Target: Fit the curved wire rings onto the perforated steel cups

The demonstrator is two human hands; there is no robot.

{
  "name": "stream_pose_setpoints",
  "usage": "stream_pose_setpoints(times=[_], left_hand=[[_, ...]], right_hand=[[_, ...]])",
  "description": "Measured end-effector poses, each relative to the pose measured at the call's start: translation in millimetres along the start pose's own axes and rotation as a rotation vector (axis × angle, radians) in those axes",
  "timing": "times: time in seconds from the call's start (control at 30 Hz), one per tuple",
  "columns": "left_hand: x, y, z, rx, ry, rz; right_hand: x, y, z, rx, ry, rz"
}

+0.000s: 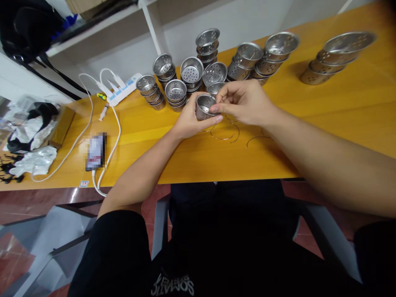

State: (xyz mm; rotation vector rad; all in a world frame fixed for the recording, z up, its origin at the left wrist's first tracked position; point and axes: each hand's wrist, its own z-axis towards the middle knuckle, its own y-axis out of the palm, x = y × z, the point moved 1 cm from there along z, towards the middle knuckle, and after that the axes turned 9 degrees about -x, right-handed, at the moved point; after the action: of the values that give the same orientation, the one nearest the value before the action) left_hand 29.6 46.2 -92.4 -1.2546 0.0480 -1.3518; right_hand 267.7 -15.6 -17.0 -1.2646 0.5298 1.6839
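Note:
My left hand is wrapped round a small perforated metal cup, tilted with its mouth toward me. Over the cup's right rim, my right hand is closed in a pinch, thumb and fingertips together. Whatever lies between those fingertips is too small to make out. Thin curved wires lie on the table just below my hands, and another wire rests further right, partly behind my right forearm. Directly behind the held cup is another perforated cup, partly hidden by my right hand.
Several stacks of perforated cups stand along the back of the yellow table. One leaning stack is apart at the right. On the left are a power strip, white cables, a syringe, a phone and plastic bags.

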Motion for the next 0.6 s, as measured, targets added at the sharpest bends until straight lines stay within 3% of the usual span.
stream_pose_setpoints(times=[0.6], left_hand=[[2.9, -4.8, 1.4, -0.004, -0.021, -0.004]], right_hand=[[0.0, -2.2, 0.3, -0.017, 0.019, -0.087]])
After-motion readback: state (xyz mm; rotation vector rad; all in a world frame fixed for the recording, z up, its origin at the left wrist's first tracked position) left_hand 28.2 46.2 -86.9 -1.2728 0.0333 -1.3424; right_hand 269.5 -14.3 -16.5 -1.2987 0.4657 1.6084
